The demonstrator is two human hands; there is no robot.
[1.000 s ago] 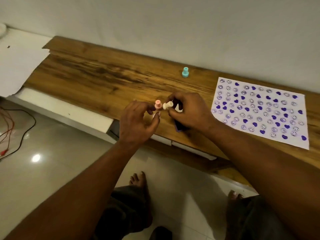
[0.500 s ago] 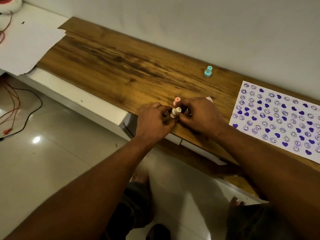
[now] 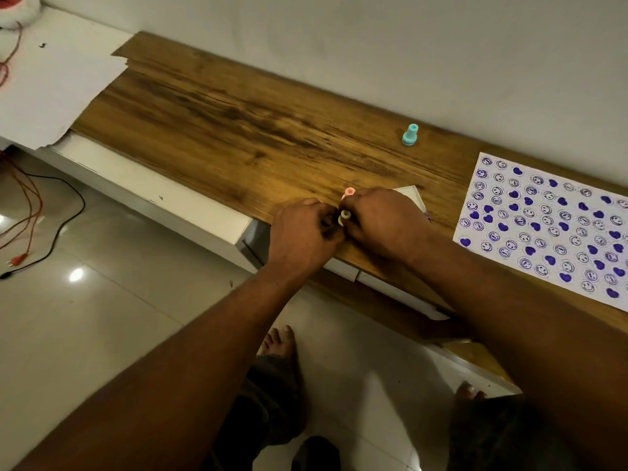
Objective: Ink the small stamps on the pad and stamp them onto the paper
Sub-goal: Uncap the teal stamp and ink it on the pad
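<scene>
**Inspector:** Firstly, the near field. How do the hands stand?

**Operator:** I see both together at the table (image 3: pixel 238 130) front edge. Right hand (image 3: pixel 380 220) and left hand (image 3: pixel 302 237) are closed around a white stamp (image 3: pixel 345 216), lying tilted between them. I cannot tell which hand bears it.

**Inspector:** The pad?

**Operator:** Mostly hidden under the right hand; only a pale corner (image 3: pixel 409 193) shows. A pink stamp (image 3: pixel 348 192) stands just behind the knuckles.

**Inspector:** Further out?

**Operator:** Paper (image 3: pixel 543 229) to the right, already thick with purple marks. A teal stamp (image 3: pixel 410 134) is near the wall, well apart.

**Inspector:** Risks?

**Operator:** I judge the stamp could slip off the edge. Inky fingers may smudge the paper.
</scene>
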